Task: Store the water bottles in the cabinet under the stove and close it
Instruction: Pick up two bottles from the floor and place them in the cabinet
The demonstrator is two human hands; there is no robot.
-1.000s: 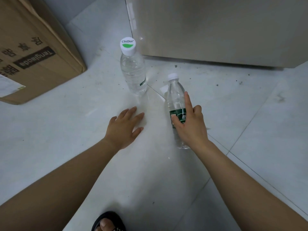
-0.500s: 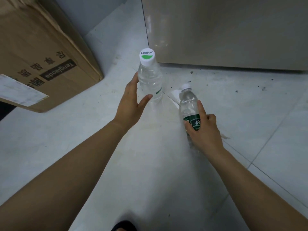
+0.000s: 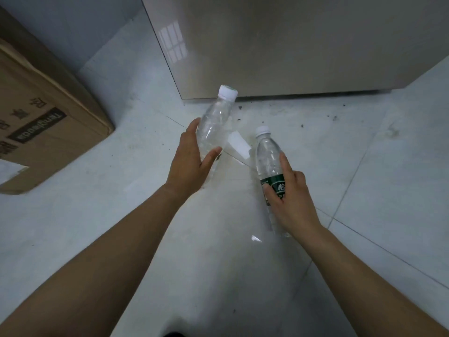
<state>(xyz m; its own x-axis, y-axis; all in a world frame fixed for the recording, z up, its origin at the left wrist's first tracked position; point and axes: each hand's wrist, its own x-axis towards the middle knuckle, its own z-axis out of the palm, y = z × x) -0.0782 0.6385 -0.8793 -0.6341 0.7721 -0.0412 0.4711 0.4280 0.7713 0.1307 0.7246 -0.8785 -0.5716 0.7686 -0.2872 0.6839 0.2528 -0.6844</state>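
Note:
Two clear water bottles with white caps are in my hands above the floor. My left hand (image 3: 190,158) grips the wider bottle (image 3: 215,120), which tilts with its cap toward the cabinet. My right hand (image 3: 290,200) is wrapped around the slimmer bottle (image 3: 268,156) at its dark green label; its base shows below my wrist. The beige cabinet door (image 3: 279,45) stands shut straight ahead, just beyond both bottles.
A large cardboard box (image 3: 41,132) sits on the floor at the left, near the cabinet's corner. The white tiled floor (image 3: 388,178) carries dark specks along the cabinet base. A white scrap of paper (image 3: 238,144) lies between the bottles.
My left hand reached forward, closed on the wider bottle and lifted it off the floor, tilting it. My right hand kept its bottle and raised it slightly. The view moved closer to the cabinet.

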